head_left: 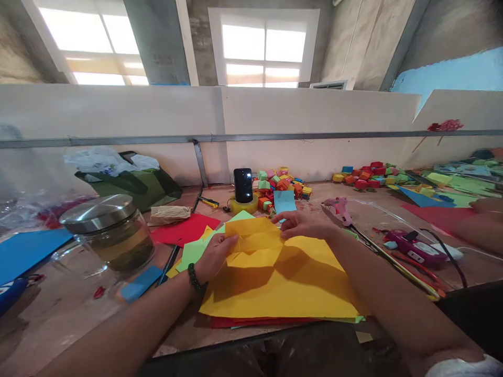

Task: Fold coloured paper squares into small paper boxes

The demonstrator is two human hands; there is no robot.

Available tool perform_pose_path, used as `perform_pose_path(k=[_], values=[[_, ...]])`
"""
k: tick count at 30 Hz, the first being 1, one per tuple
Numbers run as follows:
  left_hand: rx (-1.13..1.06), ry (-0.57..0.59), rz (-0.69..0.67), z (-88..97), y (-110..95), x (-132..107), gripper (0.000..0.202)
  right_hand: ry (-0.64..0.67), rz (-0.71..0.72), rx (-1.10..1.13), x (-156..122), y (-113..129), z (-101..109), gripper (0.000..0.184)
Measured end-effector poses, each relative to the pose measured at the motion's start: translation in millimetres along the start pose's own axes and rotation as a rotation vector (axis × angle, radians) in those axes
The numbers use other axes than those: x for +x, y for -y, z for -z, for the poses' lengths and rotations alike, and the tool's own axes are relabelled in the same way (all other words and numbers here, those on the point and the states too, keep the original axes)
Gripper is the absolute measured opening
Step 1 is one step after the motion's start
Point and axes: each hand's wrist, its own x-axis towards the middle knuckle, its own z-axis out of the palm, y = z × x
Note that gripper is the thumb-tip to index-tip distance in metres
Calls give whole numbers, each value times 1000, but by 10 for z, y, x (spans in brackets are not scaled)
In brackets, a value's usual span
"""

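Note:
A creased yellow sheet of paper (253,241) is held up over a stack of coloured paper (306,293), whose top sheet is also yellow. My left hand (216,256), with a dark bead bracelet at the wrist, pinches its left edge between thumb and fingers. At the right edge, my right hand (304,225) grips the same sheet with bent fingers. Fold lines run across the sheet. Green paper (192,254) and a red sheet (186,229) lie beyond my left hand.
A lidded glass mug (118,241) stands left. A phone (242,186) is propped upright behind the paper, beside folded paper cubes (283,183). A pink glue gun (342,209) and purple power strip (414,248) lie right. Another person's hand (485,225) is at the far right.

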Motion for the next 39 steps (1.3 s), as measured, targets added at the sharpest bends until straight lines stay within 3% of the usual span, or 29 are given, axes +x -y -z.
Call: perform_pose_path(k=[4, 9, 11, 15, 17, 22, 25, 31, 39], values=[[200, 179, -6, -70, -14, -85, 38, -23, 151, 93, -27, 90, -187, 48], [316, 230, -38, -142, 17, -100, 37, 202, 74, -56, 6, 8, -405, 41], [328, 201, -60, -125, 23, -61, 36, 228, 30, -47, 32, -59, -398, 37], [412, -66, -216, -37, 34, 30, 29, 107, 35, 7, 80, -161, -351, 38], [463, -142, -261, -6, 52, 46, 28, 57, 58, 44, 94, -181, -359, 41], [532, -107, -293, -35, 104, 14, 11, 8, 85, 48, 96, -168, -418, 39], [513, -138, -309, -53, 104, 8, 11, -57, 65, 81, 102, -177, -423, 38], [487, -134, -344, -25, 80, 21, 20, 57, -24, 238, 137, -241, -427, 40], [569, -141, -383, -22, 94, 29, 16, 53, 3, 219, 109, -183, -509, 40]])
